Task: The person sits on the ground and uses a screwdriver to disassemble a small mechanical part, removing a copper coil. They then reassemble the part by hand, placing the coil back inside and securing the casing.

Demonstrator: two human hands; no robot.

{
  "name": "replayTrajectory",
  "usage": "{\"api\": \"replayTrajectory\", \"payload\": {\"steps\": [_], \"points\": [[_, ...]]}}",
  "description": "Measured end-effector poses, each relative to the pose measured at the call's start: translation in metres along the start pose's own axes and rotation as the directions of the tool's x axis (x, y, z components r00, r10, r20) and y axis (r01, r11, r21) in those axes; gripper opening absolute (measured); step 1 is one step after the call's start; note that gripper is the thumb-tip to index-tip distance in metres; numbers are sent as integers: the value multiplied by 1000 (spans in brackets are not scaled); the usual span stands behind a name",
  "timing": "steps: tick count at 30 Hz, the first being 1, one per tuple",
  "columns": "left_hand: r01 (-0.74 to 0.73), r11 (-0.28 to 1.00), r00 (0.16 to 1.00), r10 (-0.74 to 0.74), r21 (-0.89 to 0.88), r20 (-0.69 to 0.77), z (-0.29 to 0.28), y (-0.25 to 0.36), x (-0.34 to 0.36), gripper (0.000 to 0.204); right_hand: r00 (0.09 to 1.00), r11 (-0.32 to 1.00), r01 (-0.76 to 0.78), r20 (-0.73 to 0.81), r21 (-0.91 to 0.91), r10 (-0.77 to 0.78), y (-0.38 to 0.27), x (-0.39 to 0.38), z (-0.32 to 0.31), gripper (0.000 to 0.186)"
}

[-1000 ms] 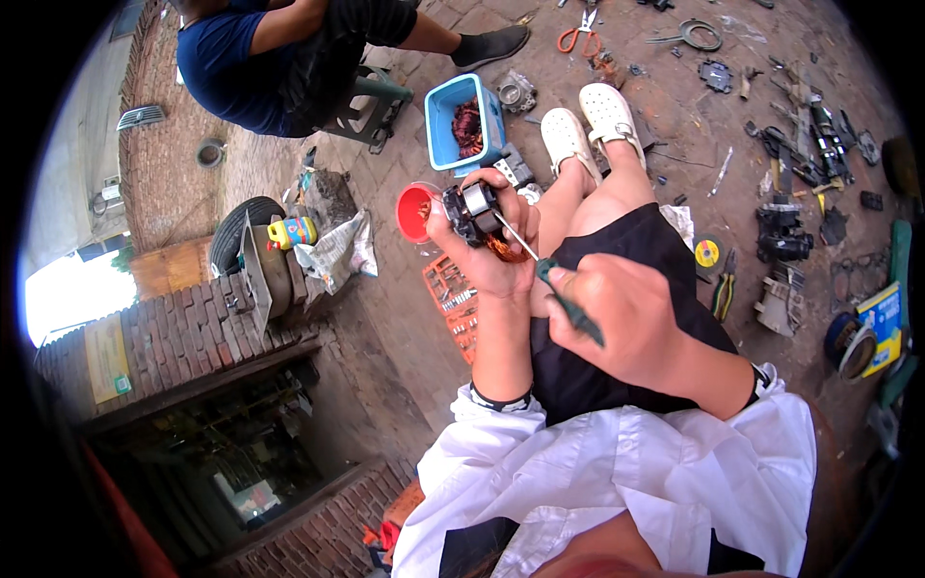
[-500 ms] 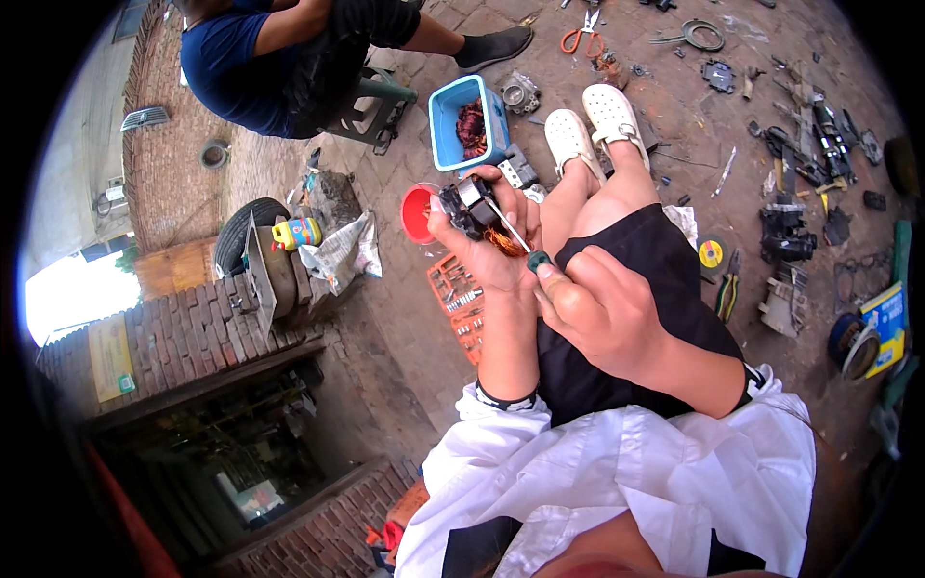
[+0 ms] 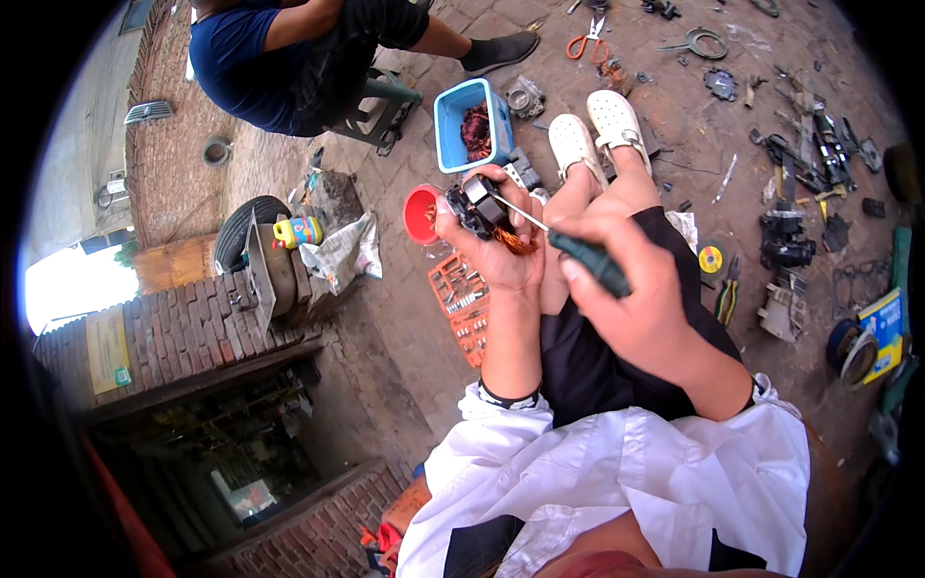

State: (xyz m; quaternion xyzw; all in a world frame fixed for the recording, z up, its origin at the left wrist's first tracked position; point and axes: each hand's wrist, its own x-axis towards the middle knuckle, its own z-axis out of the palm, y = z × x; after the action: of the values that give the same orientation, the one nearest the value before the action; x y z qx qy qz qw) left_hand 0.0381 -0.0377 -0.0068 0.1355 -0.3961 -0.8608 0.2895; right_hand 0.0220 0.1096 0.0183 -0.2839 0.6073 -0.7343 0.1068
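Observation:
My left hand (image 3: pixel 496 250) grips a small black motor part (image 3: pixel 480 204) with a silver metal band and loose copper windings (image 3: pixel 515 241) on its lower side. My right hand (image 3: pixel 636 299) is closed around the dark green handle of a screwdriver (image 3: pixel 590 260), whose thin shaft reaches up-left to the motor part; whether its tip touches cannot be told. Below and left of the part lies an orange socket set (image 3: pixel 453 308). A red bucket (image 3: pixel 421 197) with some copper scraps stands behind my left hand, and a blue basin (image 3: pixel 445 130) holds copper coils.
A person (image 3: pixel 251 58) sits on a stool at upper left. Tools and metal parts (image 3: pixel 809 144) are strewn over the right ground, with pliers (image 3: pixel 728 289) beside my leg. A tyre (image 3: pixel 236 236), yellow jug (image 3: pixel 297 231) and brick ledge (image 3: pixel 183 337) are at left.
My right hand has shifted, the screwdriver handle now lying more level with more of it showing above my thumb. My left hand still holds the motor part.

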Motion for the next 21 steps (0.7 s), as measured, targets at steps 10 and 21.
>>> {"api": "replayTrajectory", "payload": {"steps": [10, 21], "points": [[-128, 985, 990, 134, 117, -44, -13, 0, 7, 57, 947, 896, 292, -29, -334, -319, 19, -11, 30, 42], [-38, 978, 998, 46, -207, 32, -14, 2, 9, 64, 927, 904, 316, -111, -286, -359, 31, -7, 46, 50]]}}
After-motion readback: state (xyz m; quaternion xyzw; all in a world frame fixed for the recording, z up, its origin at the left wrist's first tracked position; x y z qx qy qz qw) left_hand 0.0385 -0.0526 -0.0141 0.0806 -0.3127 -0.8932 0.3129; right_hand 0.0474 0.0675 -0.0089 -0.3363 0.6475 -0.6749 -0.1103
